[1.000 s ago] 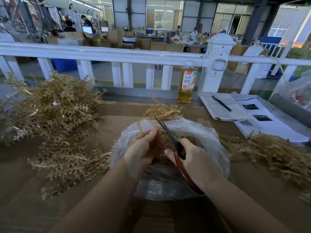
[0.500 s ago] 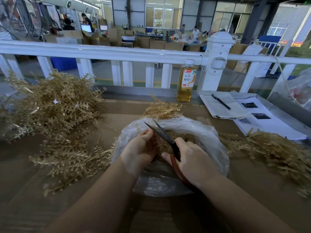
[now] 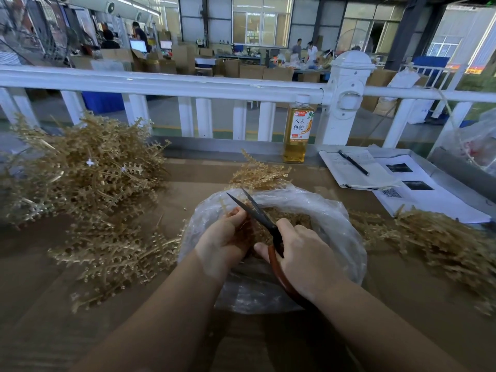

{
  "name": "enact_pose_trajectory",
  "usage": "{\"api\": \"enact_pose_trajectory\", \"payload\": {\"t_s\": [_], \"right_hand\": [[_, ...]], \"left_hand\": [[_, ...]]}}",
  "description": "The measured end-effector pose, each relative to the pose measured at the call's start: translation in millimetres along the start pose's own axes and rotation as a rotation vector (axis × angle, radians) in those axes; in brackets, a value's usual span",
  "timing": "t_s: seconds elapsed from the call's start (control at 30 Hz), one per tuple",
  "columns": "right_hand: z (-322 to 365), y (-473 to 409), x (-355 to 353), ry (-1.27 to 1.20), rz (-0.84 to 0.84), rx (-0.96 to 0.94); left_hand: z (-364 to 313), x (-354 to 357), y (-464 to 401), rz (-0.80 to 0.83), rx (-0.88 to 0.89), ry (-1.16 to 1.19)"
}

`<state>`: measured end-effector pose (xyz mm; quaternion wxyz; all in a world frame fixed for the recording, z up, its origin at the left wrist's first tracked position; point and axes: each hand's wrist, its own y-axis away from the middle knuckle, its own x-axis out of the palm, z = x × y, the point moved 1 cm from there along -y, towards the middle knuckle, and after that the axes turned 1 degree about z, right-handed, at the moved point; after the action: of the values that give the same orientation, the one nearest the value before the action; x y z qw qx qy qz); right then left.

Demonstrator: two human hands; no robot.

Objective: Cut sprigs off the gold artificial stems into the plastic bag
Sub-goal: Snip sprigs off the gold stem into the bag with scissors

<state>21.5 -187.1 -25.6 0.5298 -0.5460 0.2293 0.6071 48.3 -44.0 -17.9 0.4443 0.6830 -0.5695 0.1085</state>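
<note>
left hand (image 3: 228,237) pinches a gold stem (image 3: 243,228) over the plastic bag (image 3: 335,232) at the tabletop's near middle. right hand (image 3: 303,253) grips scissors (image 3: 257,213), blades parted. best to snip close to the fingers, keeping sprigs above the bag mouth.

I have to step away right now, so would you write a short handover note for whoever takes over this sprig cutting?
Left hand pinches a gold stem over the plastic bag.
Right hand grips the scissors, blades open at the stem.
Done: cut sprigs already lie in the bag.
Left: finish this stem, then work through the big pile on the left; a second pile lies on the right.
</note>
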Motion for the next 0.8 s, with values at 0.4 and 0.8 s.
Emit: {"api": "enact_pose_trajectory", "payload": {"t_s": [0.4, 0.8], "right_hand": [[2.1, -3.8, 0.0, -0.045, 0.014, -0.009], [1.1, -5.1, -0.8, 0.002, 0.042, -0.005]], "left_hand": [[2.7, -3.4, -1.5, 0.052, 0.016, -0.030], [4.0, -3.8, -0.7, 0.055, 0.051, -0.058]]}}
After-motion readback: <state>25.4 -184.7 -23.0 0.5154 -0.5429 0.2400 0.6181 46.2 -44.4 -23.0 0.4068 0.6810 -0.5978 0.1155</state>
